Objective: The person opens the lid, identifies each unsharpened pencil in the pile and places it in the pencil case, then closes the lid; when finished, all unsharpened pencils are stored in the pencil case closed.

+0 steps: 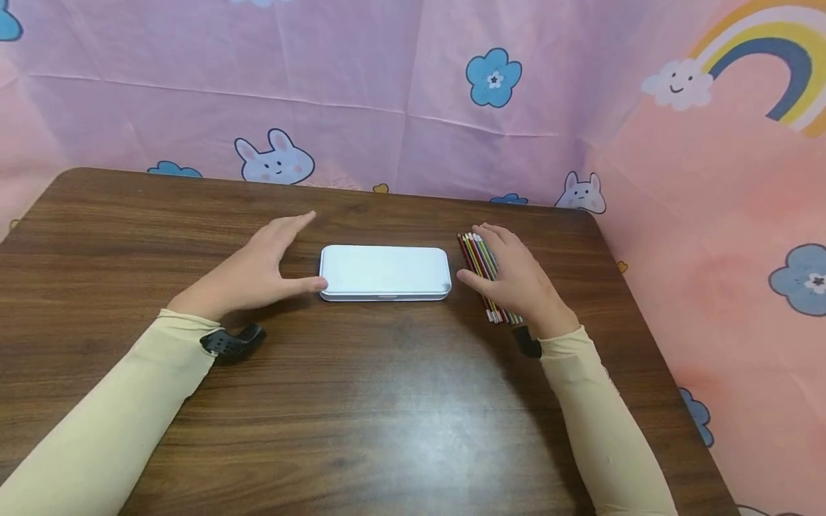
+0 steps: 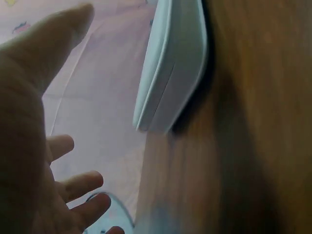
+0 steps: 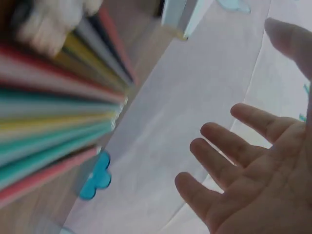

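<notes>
A white, closed pencil case (image 1: pixel 386 271) lies flat near the middle of the table. To its left is my left hand (image 1: pixel 254 272), thumb and fingers spread apart, the thumb tip overlapping the case's left edge in the head view. The left wrist view shows the case's side (image 2: pixel 178 73) beyond that thumb, with nothing held. My right hand (image 1: pixel 513 276) hovers over a bundle of colored pencils (image 1: pixel 474 251) right of the case and partly covers them. In the right wrist view its fingers (image 3: pixel 214 161) are spread and hold nothing, with the pencils (image 3: pixel 53 117) beside them.
The brown wooden table (image 1: pixel 323 416) reaches back to a pink and purple curtain (image 1: pixel 361 86) printed with rabbits, flowers and a rainbow. More curtain hangs along the table's right edge. Each wrist wears a black band, the left one (image 1: pixel 232 341) standing out below the sleeve.
</notes>
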### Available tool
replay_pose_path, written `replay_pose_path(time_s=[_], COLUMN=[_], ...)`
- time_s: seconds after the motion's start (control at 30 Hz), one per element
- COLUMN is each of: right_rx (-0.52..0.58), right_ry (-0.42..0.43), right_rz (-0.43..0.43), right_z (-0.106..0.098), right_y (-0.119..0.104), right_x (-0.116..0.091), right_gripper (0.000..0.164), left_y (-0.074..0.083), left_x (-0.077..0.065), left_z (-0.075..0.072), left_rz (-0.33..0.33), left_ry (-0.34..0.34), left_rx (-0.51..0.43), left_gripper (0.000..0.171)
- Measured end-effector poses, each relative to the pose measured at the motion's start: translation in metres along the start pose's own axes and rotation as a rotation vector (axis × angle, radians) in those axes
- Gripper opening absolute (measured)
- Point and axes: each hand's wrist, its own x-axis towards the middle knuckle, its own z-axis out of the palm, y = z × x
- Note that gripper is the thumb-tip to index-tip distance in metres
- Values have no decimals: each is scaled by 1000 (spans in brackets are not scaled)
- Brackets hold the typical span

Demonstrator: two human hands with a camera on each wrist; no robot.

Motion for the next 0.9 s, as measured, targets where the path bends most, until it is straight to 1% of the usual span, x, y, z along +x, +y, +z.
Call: replay_pose_path(time_s=[0.17,0.3,0.4,0.5,0.6,0.67,0.83,0.9], right_rx=[-23,-31,-56,-93,-123,-138,-176,-191], right_ry=[-58,-110,-135,-155,-173,-200,-285,-304], right_rz=[-114,-181,-213,-250,-298,-311,-309,-324], right_z=[16,29,34,33,31,29,25,24], right_y=[-17,-27,-33,-37,-39,-41,-45,-45], right_x=[4,7,12,18,25,29,36,39], right_gripper=[82,84,85,82,75,73,86,85], left_y=[5,3,-3,-9,-10,-10,-9,-9], left_x=[2,5,7,9,10,10,12,13], left_z=[14,23,31,38,42,43,46,47], left_rz=[11,34,39,42,56,63,64,61], left_ry=[-55,-62,-66,-59,-40,-28,-14,-9], left_rx=[-45,-84,-115,-134,-119,-106,-68,-49], left_gripper=[113,115,116,117,118,118,118,117])
